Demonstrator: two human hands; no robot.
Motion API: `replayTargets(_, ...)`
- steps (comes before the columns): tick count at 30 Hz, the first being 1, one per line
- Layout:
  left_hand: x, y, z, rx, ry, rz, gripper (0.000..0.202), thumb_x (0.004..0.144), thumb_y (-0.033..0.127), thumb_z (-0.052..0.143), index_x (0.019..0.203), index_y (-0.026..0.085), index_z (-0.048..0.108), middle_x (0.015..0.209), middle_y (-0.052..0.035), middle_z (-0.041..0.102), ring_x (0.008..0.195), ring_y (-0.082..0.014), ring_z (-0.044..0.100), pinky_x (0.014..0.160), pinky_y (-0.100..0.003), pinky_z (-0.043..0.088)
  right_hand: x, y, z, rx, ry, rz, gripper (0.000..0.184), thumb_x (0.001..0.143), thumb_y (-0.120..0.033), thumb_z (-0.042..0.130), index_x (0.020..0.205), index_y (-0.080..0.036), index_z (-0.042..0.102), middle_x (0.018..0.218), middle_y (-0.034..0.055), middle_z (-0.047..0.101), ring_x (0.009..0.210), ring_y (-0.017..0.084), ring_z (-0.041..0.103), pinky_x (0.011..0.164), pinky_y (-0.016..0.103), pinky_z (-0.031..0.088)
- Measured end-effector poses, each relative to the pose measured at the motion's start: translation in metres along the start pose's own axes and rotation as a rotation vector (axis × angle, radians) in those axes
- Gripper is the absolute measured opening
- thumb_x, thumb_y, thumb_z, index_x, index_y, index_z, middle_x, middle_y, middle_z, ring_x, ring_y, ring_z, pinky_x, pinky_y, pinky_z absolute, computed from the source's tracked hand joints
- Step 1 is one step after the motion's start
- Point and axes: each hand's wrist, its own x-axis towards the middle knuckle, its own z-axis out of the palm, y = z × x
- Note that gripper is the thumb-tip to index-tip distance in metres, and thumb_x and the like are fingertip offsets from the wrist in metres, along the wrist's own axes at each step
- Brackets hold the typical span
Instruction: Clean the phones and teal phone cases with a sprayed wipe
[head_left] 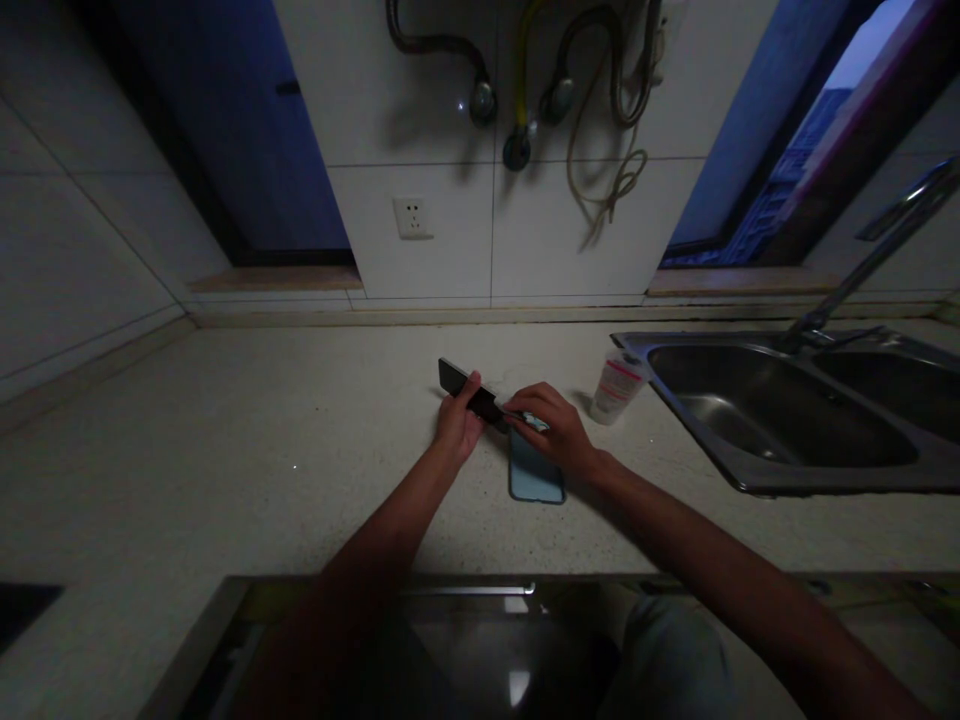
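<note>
My left hand [459, 425] is closed around a dark, flat phone [453, 376], its thumb lying across the upper face. The phone is tilted above the counter. At the phone's right end, my right hand [553, 425] has its fingers pinched together. A small, pale, shiny bit shows between those fingers, too blurred to name. Beneath my right hand, a light-blue flat piece shaped like a phone case [535, 470] lies on the counter, its upper end hidden by the hand.
A clear plastic cup [616, 390] with red markings stands right of my right hand, beside the steel sink [731, 470]. A faucet [862, 265] rises behind the sink. Hoses and valves [517, 150] hang on the tiled wall above a socket [411, 217]. The counter edge [570, 577] runs in front.
</note>
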Motion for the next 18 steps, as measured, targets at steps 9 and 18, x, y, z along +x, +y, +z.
replayTargets(9, -0.003, 0.007, 0.000, -0.147, 0.037, -0.134, 0.020, 0.077, 0.030, 0.074, 0.085, 0.022, 0.057, 0.088, -0.0062, 0.064, 0.089, -0.0232, 0.070, 0.092, -0.043, 0.057, -0.002, 0.007, 0.000, 0.082, -0.210, -0.009, 0.007, 0.098, -0.025, 0.061, 0.100, -0.022, 0.066, 0.091, 0.0064, 0.067, 0.083, 0.019, 0.064, 0.073, 0.031, 0.054)
replayTargets(18, -0.011, 0.016, -0.001, -0.196, -0.121, -0.175, 0.035, 0.063, 0.030, 0.060, 0.096, 0.021, 0.056, 0.122, -0.0195, 0.067, 0.127, -0.0370, 0.060, 0.101, -0.053, 0.051, -0.006, 0.027, -0.005, -0.023, -0.380, 0.025, 0.013, 0.096, -0.020, 0.057, 0.095, -0.022, 0.069, 0.092, 0.0068, 0.069, 0.084, 0.019, 0.064, 0.073, 0.031, 0.053)
